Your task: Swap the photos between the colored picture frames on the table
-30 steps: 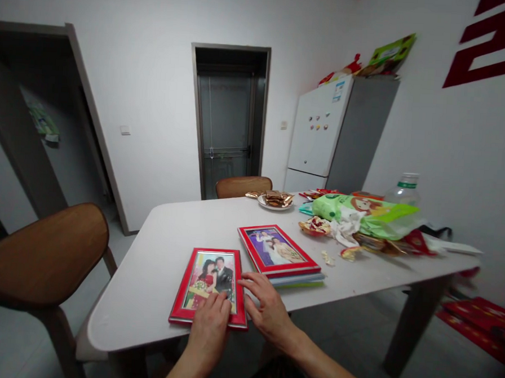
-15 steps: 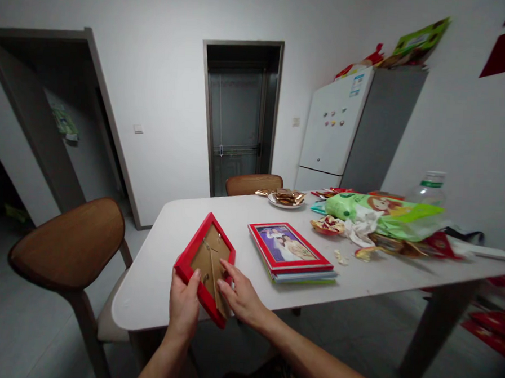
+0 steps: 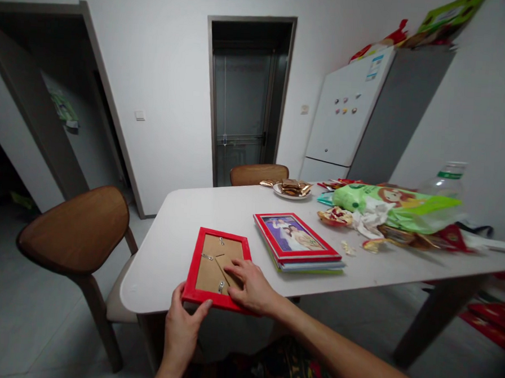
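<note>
A red picture frame (image 3: 194,271) is back side up at the table's near edge, showing its brown backing board and small metal clips. My left hand (image 3: 182,326) grips its near left corner, thumb on top of the rim and fingers along the side. On the backing, my right hand (image 3: 253,288) has its thumb and fingers around the slanted stand (image 3: 225,266), covering part of it and the frame's right side. Whether the far rim touches the table is unclear. To the right lies a second red frame (image 3: 292,236) holding a photo, face up on a stack of thin items.
The white table (image 3: 156,251) also bears a plate of gold-wrapped snacks (image 3: 292,188), an opened pomegranate (image 3: 336,216), crumpled tissue (image 3: 372,218), a green bag (image 3: 404,205) and a clear plastic bottle (image 3: 447,182). A brown chair (image 3: 76,230) stands at the left.
The held frame has turned from a steep diamond tilt to a flatter, squarer position, lower toward the table. Both hands keep contact with it. The camera view has shifted slightly.
</note>
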The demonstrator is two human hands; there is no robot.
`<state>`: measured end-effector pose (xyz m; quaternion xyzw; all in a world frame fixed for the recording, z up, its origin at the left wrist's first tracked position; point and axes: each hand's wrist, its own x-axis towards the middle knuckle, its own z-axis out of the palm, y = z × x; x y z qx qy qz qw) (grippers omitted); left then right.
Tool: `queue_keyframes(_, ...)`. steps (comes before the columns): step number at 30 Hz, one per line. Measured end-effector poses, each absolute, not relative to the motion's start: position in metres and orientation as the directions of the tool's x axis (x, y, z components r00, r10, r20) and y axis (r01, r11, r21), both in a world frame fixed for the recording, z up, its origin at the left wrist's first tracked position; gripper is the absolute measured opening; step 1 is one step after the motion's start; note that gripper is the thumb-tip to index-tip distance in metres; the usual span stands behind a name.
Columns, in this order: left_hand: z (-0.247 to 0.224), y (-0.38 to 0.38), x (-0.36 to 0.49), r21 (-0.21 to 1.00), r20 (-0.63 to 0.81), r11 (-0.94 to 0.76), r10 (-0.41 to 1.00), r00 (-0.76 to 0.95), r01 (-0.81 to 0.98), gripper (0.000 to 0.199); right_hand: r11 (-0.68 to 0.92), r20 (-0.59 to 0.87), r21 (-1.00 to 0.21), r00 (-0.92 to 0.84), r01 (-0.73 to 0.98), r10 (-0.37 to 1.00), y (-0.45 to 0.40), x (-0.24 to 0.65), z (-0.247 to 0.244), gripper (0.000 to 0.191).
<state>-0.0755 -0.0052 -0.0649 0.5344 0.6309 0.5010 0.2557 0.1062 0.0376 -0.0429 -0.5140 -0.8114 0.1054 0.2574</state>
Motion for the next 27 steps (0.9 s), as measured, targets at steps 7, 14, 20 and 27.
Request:
queue_keyframes(7, -0.085, -0.006, -0.08, 0.585, 0.426, -0.213, 0.902, -0.073, 0.782, 0.052, 0.459, 0.315, -0.372, -0.355, 0.807, 0.88, 0.036, 0.115, -0.049, 0.043)
queue_keyframes(14, -0.086, -0.005, -0.082, 0.459, 0.429, -0.315, 0.898, 0.104, 0.831, 0.047, 0.464, 0.296, -0.361, -0.373, 0.809, 0.879, 0.032, 0.115, -0.046, 0.04)
queue_keyframes(20, -0.067, 0.012, -0.078, 0.484, 0.335, -0.496, 0.866, 0.371, 0.721, 0.046, 0.59, 0.25, -0.411, -0.536, 0.695, 0.806, 0.038, 0.115, -0.038, 0.037)
queue_keyframes(27, -0.063, 0.015, -0.075, 0.547, 0.308, -0.476, 0.879, 0.363, 0.689, 0.029, 0.656, 0.27, -0.444, -0.607, 0.61, 0.748, 0.042, 0.111, -0.039, 0.016)
